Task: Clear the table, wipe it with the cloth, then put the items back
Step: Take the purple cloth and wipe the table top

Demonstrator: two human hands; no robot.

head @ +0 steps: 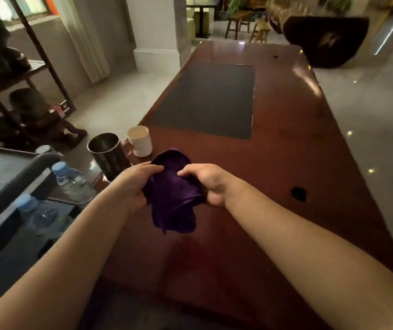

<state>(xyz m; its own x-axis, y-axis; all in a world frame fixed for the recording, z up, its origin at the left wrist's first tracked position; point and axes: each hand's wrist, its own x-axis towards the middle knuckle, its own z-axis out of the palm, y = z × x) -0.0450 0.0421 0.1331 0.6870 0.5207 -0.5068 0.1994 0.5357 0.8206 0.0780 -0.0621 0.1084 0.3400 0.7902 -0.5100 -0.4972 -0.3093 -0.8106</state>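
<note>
- We hold the purple cloth (172, 194) bunched between both hands above the near part of the surface (285, 163); its lower edge hangs loose and does not visibly touch the wood.
- Left hand (136, 184): grip pinching the cloth's left side, thumb pressed on top of the fabric, fingers curled under.
- Right hand (207, 182): grip pinching the cloth's right side, thumb pointing inward, fingers wrapped behind the fabric.
- The surface is dark reddish wood with a dark rectangular inset (209, 101) farther along and a round hole (298, 194) to the right of our right hand.
- At the left edge of the surface stand a metal cup (108, 156) and a white mug (140, 141), just beside each other, both upright.
- Further left, off the surface, two clear bottles with blue caps (69, 182) lie on a lower dark stand.
- A dark chair (326, 41) stands at the far right end.
</note>
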